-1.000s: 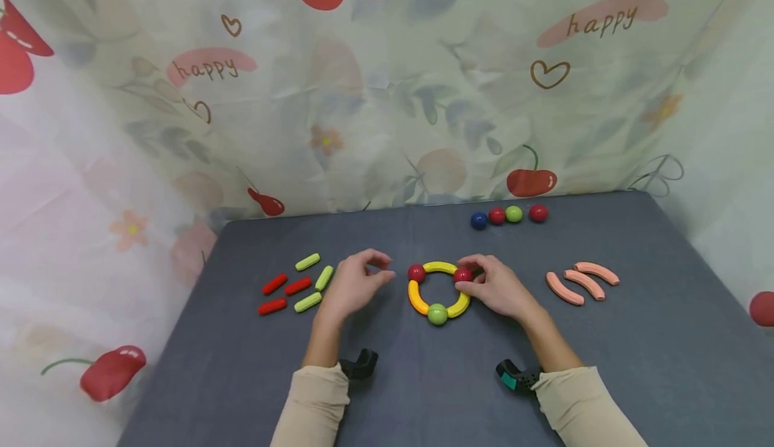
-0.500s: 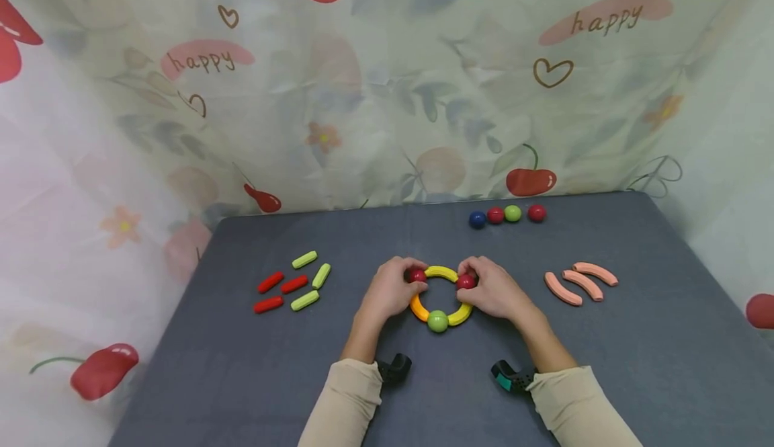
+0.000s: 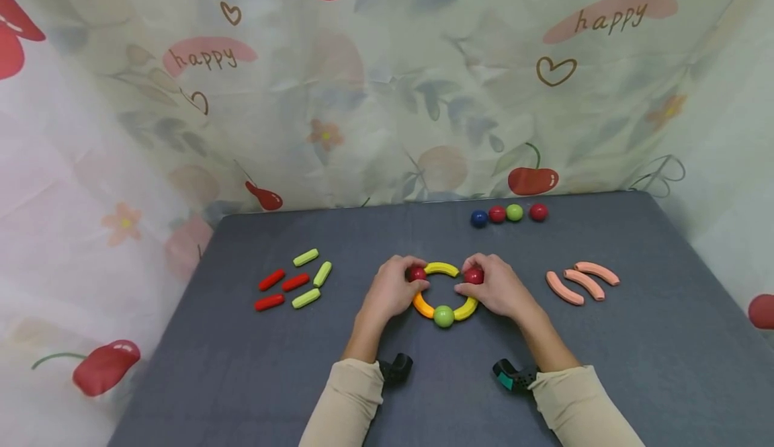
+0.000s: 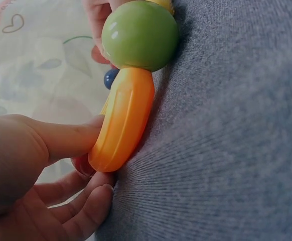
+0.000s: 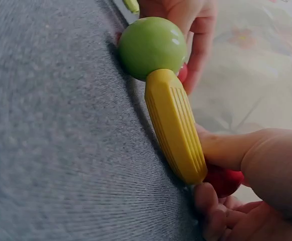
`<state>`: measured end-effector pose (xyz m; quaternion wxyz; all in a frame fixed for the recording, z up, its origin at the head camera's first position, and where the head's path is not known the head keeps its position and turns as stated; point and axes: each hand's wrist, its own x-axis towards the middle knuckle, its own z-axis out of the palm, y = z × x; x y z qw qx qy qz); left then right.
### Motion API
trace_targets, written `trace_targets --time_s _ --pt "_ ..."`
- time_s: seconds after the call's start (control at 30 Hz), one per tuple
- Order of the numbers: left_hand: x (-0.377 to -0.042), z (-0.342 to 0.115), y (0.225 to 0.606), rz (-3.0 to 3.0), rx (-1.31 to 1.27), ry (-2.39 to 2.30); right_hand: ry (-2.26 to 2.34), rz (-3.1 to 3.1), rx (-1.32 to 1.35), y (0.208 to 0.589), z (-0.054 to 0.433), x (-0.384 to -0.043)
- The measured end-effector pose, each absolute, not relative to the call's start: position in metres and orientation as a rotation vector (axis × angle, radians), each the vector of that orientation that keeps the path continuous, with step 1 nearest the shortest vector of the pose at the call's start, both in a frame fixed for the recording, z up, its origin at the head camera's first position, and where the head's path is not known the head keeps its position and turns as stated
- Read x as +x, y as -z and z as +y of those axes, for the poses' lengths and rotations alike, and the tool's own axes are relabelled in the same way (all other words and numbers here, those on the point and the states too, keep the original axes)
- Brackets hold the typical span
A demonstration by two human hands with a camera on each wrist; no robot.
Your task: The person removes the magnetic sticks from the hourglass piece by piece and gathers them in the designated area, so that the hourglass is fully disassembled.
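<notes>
A ring of curved rods and balls lies mid-table in the head view. My left hand (image 3: 390, 290) grips the red ball (image 3: 417, 273) at its upper left, thumb beside the orange curved rod (image 4: 123, 120). On the other side, my right hand (image 3: 497, 287) pinches a second red ball (image 3: 474, 275), joined to the lower yellow curved rod (image 5: 175, 125). Both lower rods meet at a green ball (image 3: 444, 316). The upper yellow curved rod (image 3: 442, 269) touches the left red ball, while a small gap separates it from the right one.
Short red rods (image 3: 295, 281) and light green rods (image 3: 306, 298) lie to the left. Several pink curved rods (image 3: 584, 285) are on the right. A blue ball (image 3: 479, 218), red balls (image 3: 539, 212) and a green ball (image 3: 514, 212) sit along the table's back edge.
My left hand has come right and taken hold of the left red ball. My right hand has shifted its red ball rightward, parting it from the upper yellow curved rod.
</notes>
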<state>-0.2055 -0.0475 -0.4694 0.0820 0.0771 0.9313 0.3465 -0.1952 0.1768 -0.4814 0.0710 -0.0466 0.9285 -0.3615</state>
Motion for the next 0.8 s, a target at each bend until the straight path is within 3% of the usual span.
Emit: trace_targets --time_s 0.33,0.63,0.8 --pt "-0.206 -0.053 0.467 2.771 0.238 -1.029 1.277 2.799 0.027 0.467 0.192 -0.205" --pt "-0.205 -0.056 0.467 2.743 0.271 -1.034 1.104 3.061 0.244 0.459 0.223 -0.253" --pt "-0.205 -0.056 0.469 2.731 0.264 -1.061 1.024 3.096 0.331 0.466 0.231 -0.263"
